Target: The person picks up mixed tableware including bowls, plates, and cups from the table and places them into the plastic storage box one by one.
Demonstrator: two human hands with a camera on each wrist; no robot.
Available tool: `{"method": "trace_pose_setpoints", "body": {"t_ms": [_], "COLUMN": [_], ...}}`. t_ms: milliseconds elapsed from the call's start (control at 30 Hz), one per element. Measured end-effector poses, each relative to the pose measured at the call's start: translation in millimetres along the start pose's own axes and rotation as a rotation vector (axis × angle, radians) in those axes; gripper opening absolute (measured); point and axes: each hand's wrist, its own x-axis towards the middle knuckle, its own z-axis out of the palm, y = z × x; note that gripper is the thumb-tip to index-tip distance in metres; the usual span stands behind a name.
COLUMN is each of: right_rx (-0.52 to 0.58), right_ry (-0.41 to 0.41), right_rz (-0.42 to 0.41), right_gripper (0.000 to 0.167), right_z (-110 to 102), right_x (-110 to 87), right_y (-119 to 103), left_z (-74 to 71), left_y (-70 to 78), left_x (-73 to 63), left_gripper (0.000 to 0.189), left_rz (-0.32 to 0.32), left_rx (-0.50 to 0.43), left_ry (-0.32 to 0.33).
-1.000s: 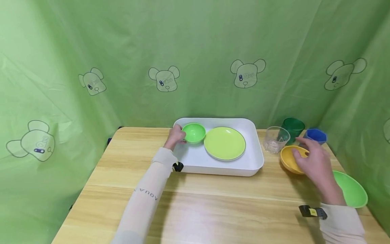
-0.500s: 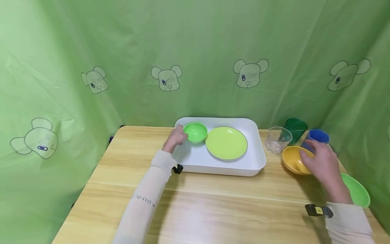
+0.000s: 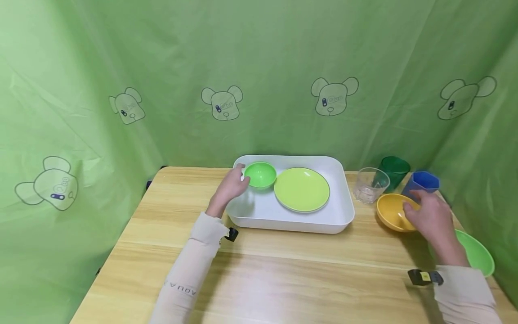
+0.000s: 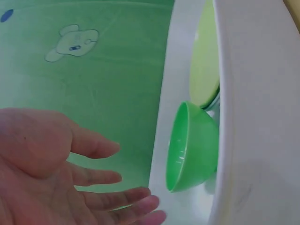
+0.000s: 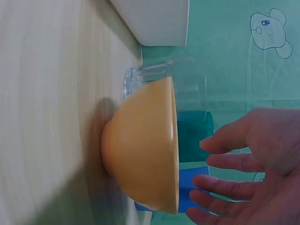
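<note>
A small green bowl [image 3: 261, 175] sits in the left part of the white tray [image 3: 291, 223], beside a yellow-green plate [image 3: 302, 190]. My left hand [image 3: 230, 183] is over the tray's left edge, its fingers spread and apart from the bowl in the left wrist view. On the table to the right, an orange bowl [image 3: 394, 215] stands upright. My right hand [image 3: 433, 221] hovers at that bowl's right side, fingers extended above its rim; in the right wrist view a gap shows between fingertips and the orange bowl. Neither hand holds anything.
Behind the orange bowl stand a clear glass [image 3: 370, 186], a dark green cup [image 3: 394, 172] and a blue cup [image 3: 421, 182]. A green oval dish [image 3: 477, 253] lies by the right table edge, partly behind the right forearm. Green curtain [image 3: 275, 126] surrounds the table [image 3: 283, 274].
My left hand has let go of the small green bowl and drawn back toward the left. My right hand has shifted slightly right from over the orange bowl.
</note>
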Motion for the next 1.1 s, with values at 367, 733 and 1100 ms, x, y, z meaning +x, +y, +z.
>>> {"method": "trace_pose_setpoints", "body": {"t_ms": [367,733,1100], "right_rx": [-0.018,-0.039,-0.062], "right_ry": [-0.038,-0.069,-0.112], "right_rz": [0.043,0.073,0.093], "right_gripper": [0.054,0.055,0.057], "right_z": [3,6,7], "right_x": [2.0,5.9,7.7], "right_y": [9,15,21], "left_z": [-3.8,8.1,22.9], "left_y": [-13.5,-33.3,-47.8], "left_x": [-26.8,-42.5,-49.7], "left_gripper": [0.048,0.044,0.045], "left_rz": [0.089,0.092,0.031], "left_rx": [0.004,-0.094,-0.067], "left_ry": [0.158,0.300,0.323]}}
